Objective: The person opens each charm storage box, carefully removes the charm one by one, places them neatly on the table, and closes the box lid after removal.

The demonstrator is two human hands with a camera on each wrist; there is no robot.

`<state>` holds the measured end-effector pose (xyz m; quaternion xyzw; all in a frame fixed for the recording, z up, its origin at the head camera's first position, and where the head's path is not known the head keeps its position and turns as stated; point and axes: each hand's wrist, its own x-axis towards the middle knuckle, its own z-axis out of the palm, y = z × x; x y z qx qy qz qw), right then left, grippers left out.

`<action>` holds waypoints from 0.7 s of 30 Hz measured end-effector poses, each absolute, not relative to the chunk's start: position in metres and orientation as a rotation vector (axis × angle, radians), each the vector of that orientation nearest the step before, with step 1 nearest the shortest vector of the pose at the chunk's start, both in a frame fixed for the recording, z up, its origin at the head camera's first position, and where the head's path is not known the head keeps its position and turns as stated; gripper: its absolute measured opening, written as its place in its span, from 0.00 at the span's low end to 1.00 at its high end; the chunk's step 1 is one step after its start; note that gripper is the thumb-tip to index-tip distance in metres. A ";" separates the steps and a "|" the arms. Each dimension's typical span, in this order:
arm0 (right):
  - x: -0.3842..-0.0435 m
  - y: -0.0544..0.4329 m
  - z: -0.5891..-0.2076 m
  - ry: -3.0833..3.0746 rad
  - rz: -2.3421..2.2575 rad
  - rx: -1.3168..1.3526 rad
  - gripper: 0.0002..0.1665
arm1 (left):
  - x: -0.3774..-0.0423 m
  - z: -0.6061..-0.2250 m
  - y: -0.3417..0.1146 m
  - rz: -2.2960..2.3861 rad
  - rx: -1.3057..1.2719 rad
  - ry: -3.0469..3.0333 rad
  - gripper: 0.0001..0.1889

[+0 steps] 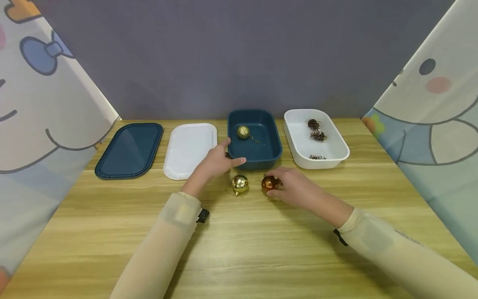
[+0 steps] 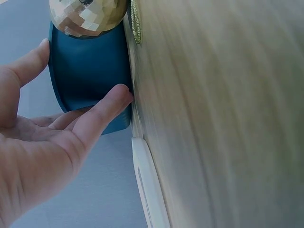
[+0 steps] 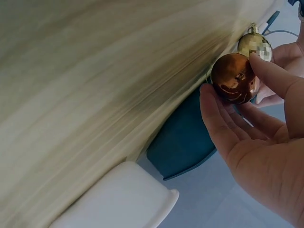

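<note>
My right hand (image 1: 295,187) pinches a shiny copper-brown Christmas ball (image 3: 232,78) between thumb and fingers, low over the table. My left hand (image 1: 216,162) is at the near left corner of the dark blue box (image 1: 276,154), its spread thumb and fingers touching the outside of the walls. A mirrored gold Christmas ball (image 1: 240,183) lies on the table between the two hands, with a cord loop beside its cap. Inside the blue box is a glittery gold ball (image 1: 243,132).
Right of the blue box stands a white box (image 1: 337,154) with several pinecones (image 1: 318,136) in it. To the left lie a white lid (image 1: 191,151) and a dark blue lid (image 1: 128,151). A grey panel (image 1: 239,58) rises behind the wooden table (image 1: 254,253).
</note>
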<state>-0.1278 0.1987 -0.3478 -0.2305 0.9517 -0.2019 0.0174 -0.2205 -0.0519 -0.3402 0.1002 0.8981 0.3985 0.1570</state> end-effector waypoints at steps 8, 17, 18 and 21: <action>-0.132 0.201 -0.351 2.939 -0.625 -0.661 0.29 | -0.220 -0.340 -0.050 1.151 0.277 2.568 0.55; -0.131 0.205 -0.351 2.935 -0.608 -0.669 0.32 | -0.220 -0.339 -0.050 1.140 0.283 2.583 0.55; -0.131 0.205 -0.351 2.933 -0.612 -0.663 0.34 | -0.220 -0.339 -0.050 1.145 0.283 2.580 0.55; -0.132 0.205 -0.351 2.929 -0.613 -0.642 0.37 | -0.220 -0.339 -0.050 1.147 0.281 2.571 0.55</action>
